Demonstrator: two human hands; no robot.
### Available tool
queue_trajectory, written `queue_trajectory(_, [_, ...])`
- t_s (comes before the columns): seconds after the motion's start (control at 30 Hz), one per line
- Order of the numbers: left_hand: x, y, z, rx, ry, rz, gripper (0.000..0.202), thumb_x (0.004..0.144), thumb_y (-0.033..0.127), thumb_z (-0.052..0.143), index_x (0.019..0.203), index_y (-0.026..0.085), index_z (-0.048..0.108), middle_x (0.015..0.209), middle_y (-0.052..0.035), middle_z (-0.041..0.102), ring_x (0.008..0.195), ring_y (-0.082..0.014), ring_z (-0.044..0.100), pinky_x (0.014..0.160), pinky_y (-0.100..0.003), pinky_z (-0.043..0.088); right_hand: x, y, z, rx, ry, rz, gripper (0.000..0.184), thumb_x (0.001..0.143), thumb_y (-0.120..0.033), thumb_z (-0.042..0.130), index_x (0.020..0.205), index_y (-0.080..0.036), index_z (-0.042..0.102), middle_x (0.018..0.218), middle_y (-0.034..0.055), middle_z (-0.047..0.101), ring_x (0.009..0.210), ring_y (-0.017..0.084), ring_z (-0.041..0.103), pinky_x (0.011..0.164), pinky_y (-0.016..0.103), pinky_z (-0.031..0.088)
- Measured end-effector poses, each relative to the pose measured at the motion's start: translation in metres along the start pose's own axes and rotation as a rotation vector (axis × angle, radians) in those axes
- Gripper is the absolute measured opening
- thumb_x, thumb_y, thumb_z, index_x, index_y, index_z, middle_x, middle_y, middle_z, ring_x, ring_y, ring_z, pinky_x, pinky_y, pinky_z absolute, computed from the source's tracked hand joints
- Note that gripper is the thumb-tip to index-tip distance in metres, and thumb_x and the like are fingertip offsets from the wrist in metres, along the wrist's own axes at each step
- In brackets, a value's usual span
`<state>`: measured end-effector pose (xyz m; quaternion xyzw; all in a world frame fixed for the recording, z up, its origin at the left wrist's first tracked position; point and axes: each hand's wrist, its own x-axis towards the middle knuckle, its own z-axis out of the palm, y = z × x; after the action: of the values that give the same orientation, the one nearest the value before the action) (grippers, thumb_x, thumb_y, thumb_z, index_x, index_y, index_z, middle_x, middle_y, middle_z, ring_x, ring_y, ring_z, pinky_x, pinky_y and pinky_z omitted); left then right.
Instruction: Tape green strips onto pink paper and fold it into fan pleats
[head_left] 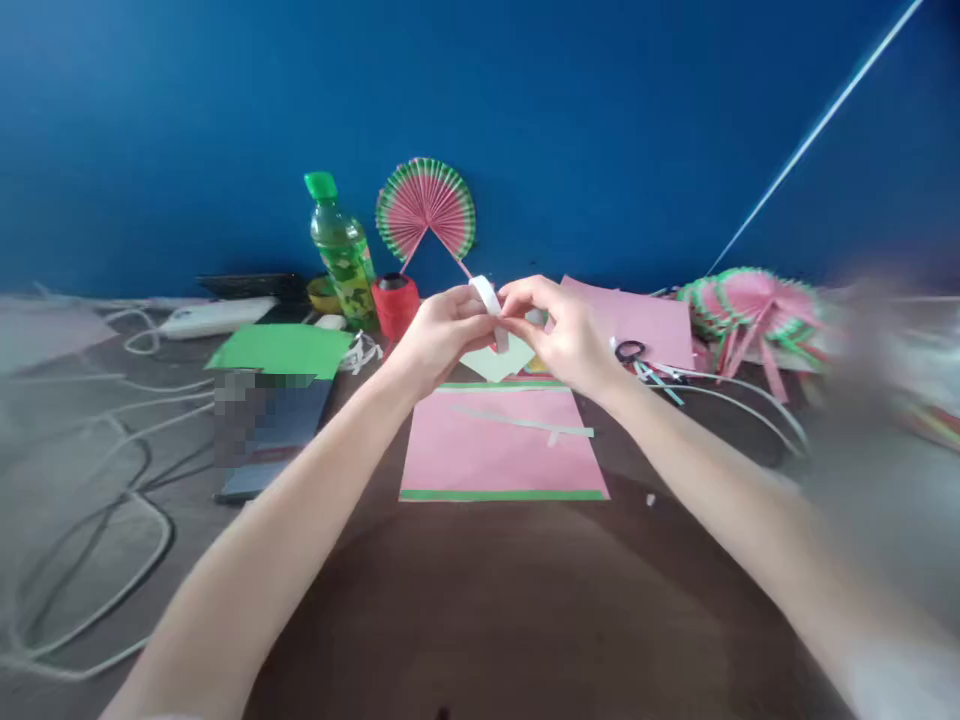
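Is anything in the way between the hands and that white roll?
Nothing visible is: the left hand already holds the white roll, and the right hand is close beside it.

Open tabletop [480, 610] before pink sheet [495, 465], bottle [341, 245] blocking rear left, cables [166, 540] sprawled far left

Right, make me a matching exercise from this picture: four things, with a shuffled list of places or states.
Things
1. White roll
2. Bottle
3. Fan beside the bottle
4. Pink sheet with green strips

Places or states
A. Spread open in front of the blue wall
B. Flat on the table
C. Held in the left hand, with the right hand close against it
D. Topped with a green cap

Pairs: 1-C, 2-D, 3-A, 4-B
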<state>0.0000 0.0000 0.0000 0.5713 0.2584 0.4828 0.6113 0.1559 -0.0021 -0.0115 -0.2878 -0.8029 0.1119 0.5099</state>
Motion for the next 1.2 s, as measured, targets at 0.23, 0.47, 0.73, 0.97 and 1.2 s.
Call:
queue_trajectory(0.23, [0.001, 0.002, 0.0, -0.018, 0.03, -0.057, 0.016, 0.069, 0.004, 0.06, 0.085, 0.007, 0.059, 0.072, -0.0033, 0.064, 0.063, -0.0107, 0.063, 0.069, -0.025, 0.051, -0.001, -0.001, 0.0, -0.12, 0.024, -0.075, 0.009, 0.085, -0.023, 0.051, 0.077, -0.021, 0.05, 0.096, 0.005, 0.052, 0.094, 0.018, 0.051, 0.081, 0.037, 0.045])
queue_trajectory(0.47, [-0.002, 0.003, 0.0, -0.054, -0.001, -0.102, 0.01, 0.074, 0.006, 0.056, 0.083, 0.005, 0.061, 0.07, -0.0044, 0.063, 0.063, -0.0119, 0.063, 0.072, -0.027, 0.052, 0.001, -0.003, -0.002, -0.148, -0.006, -0.116, 0.011, 0.086, -0.024, 0.05, 0.076, -0.022, 0.049, 0.091, 0.0041, 0.048, 0.09, 0.017, 0.049, 0.079, 0.037, 0.046])
queue_trajectory(0.73, [0.0, 0.003, -0.005, -0.059, -0.004, -0.085, 0.006, 0.075, 0.007, 0.055, 0.077, 0.005, 0.061, 0.066, -0.0043, 0.063, 0.064, -0.012, 0.064, 0.073, -0.025, 0.052, 0.0, -0.007, -0.004, -0.085, -0.094, -0.061, 0.01, 0.087, -0.02, 0.049, 0.076, -0.021, 0.047, 0.099, 0.0049, 0.051, 0.095, 0.017, 0.051, 0.083, 0.037, 0.045])
queue_trajectory(0.97, [0.001, 0.005, -0.01, -0.076, -0.015, -0.071, 0.01, 0.076, 0.008, 0.054, 0.08, 0.005, 0.062, 0.071, -0.0056, 0.064, 0.07, -0.0126, 0.064, 0.076, -0.026, 0.05, -0.001, -0.006, -0.005, -0.006, -0.09, -0.032, 0.009, 0.084, -0.015, 0.052, 0.077, -0.02, 0.049, 0.107, 0.0057, 0.054, 0.107, 0.019, 0.051, 0.094, 0.042, 0.041])
queue_trajectory(1.2, [0.001, 0.005, -0.009, -0.057, -0.105, -0.045, 0.019, 0.067, 0.001, 0.058, 0.083, 0.008, 0.062, 0.074, -0.0029, 0.063, 0.067, -0.011, 0.062, 0.07, -0.023, 0.049, -0.001, -0.007, -0.004, -0.02, -0.04, -0.086, 0.008, 0.08, -0.015, 0.057, 0.079, -0.021, 0.052, 0.101, 0.0042, 0.056, 0.103, 0.02, 0.053, 0.092, 0.044, 0.041])
